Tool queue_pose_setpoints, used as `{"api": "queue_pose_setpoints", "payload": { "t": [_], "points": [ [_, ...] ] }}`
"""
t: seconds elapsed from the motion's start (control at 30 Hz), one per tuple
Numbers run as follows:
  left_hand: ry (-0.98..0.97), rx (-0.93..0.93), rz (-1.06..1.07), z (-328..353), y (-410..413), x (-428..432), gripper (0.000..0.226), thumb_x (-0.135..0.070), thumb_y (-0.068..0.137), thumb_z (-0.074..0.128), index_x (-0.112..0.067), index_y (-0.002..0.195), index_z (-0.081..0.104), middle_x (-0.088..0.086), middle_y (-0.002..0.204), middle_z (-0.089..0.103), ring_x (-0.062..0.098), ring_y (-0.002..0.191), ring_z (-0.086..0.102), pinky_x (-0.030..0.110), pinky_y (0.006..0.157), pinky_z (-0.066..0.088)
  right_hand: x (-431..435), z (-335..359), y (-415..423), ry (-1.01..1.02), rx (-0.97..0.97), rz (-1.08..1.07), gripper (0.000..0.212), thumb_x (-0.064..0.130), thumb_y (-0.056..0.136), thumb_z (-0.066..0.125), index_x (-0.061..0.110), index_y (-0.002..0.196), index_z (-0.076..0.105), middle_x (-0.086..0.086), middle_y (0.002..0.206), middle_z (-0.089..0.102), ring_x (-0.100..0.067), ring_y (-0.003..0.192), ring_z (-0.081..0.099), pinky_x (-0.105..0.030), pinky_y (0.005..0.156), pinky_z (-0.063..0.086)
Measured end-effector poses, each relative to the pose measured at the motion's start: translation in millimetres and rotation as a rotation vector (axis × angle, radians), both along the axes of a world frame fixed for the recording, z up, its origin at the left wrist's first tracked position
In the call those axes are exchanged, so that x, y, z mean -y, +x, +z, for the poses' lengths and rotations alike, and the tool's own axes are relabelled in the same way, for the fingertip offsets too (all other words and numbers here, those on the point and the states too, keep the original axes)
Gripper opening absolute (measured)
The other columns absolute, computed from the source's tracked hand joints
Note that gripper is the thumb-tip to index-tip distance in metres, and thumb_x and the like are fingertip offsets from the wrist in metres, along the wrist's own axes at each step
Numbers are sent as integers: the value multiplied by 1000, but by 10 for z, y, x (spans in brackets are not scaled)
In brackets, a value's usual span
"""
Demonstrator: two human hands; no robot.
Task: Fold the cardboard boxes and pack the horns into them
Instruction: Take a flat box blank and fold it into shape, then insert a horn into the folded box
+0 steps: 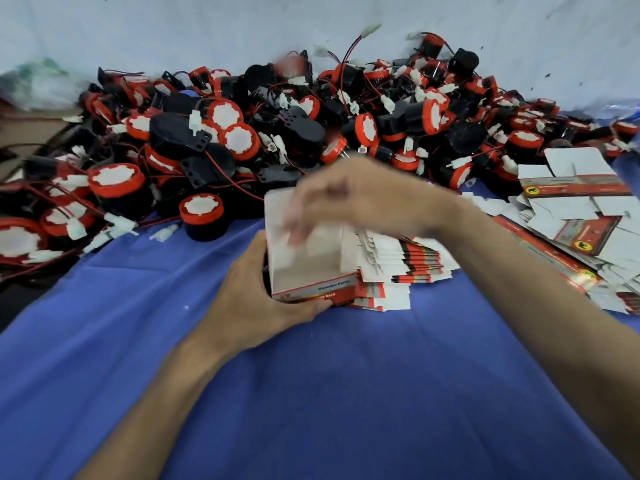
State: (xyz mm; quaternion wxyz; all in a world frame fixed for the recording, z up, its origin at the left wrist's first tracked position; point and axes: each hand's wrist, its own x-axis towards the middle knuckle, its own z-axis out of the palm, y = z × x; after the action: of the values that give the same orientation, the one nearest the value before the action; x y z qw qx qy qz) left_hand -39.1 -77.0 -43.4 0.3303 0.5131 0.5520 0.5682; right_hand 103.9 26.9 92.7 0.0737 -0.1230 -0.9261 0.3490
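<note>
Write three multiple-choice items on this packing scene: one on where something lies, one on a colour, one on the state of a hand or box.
1. Where does the pile of horns lie?
A. beyond the hands, at the far side of the cloth
B. inside the box
C. under the person's forearms

2. What colour is the cloth covering the work surface?
A. green
B. blue
C. yellow

3. What is the left hand doing?
A. resting flat on the cloth
B. holding a horn
C. gripping the box being folded

Answers:
1 A, the horns are heaped past both hands, against the pale backdrop.
2 B, the cloth reads blue all across the foreground.
3 C, the fingers wrap round the box's lower left side, while the right hand is blurred over its top. A stack of flat boxes lies just right of it.
</note>
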Motion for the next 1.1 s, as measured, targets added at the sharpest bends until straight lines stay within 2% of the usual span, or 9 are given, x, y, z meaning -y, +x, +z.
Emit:
{"api": "queue_pose_setpoints", "payload": {
  "t": [0.07,0.13,0.3,0.4,0.57,0.77,0.9,1.0,1.1],
  "points": [
    [7,-219,46,173,46,-29,89,-45,49,82,-24,129,47,-9,122,63,10,113,60,43,92,52,-335,66,-47,-228,-305,-205,19,16,97,54,4,91,67,-4,78,72,-13,73,69,-17,72,50],
    [-11,-264,-46,186,46,-60,91,-43,52,82,-22,132,45,-8,126,60,11,118,57,45,95,51,-652,-16,-208,-166,-351,-390,14,16,95,58,4,98,66,-7,87,72,-13,75,68,-16,67,49],
    [-62,-251,-74,200,3,-38,94,-40,54,84,-21,136,42,-4,130,59,16,120,57,46,95,51,-1024,-433,-804,278,193,-416,64,51,86,64,7,131,52,-9,129,56,-23,116,52,-29,91,42],
    [-90,-237,-69,195,8,-39,93,-40,55,84,-22,136,42,-4,129,59,17,119,57,46,94,51,-989,-624,-997,457,145,-434,67,53,85,65,4,128,49,-13,127,53,-29,118,47,-37,91,41],
    [-94,-221,-67,199,-1,-22,89,-39,55,85,-25,133,45,-7,127,61,14,119,58,45,95,51,-949,-618,-692,462,43,-420,50,26,90,63,9,133,44,-16,126,53,-31,116,50,-34,88,40],
    [-114,-180,-57,186,16,-29,87,-43,52,85,-27,130,48,-10,123,64,10,115,60,43,94,53,-1017,-374,203,504,-164,-582,34,46,90,58,19,109,64,-4,98,48,-15,86,44,-19,65,29],
    [-111,-173,-65,182,18,-27,88,-43,53,84,-25,131,47,-8,124,63,11,116,60,44,94,52,-1029,-367,492,77,-420,-826,40,46,98,46,14,81,60,-14,97,55,-9,71,56,-20,64,45],
    [-117,-169,-72,183,19,-30,90,-43,53,84,-25,132,46,-8,125,63,12,117,60,44,95,51,-888,-401,573,-458,-611,-1089,46,48,99,36,11,110,62,-9,105,69,-18,98,63,-34,92,50],
    [-113,-192,-67,185,30,-32,86,-38,55,86,-27,132,47,-11,123,63,8,115,60,42,95,52,-590,-392,598,-884,-806,-877,30,36,101,39,17,110,60,0,99,70,-11,86,61,-18,55,49]
  ]
}}
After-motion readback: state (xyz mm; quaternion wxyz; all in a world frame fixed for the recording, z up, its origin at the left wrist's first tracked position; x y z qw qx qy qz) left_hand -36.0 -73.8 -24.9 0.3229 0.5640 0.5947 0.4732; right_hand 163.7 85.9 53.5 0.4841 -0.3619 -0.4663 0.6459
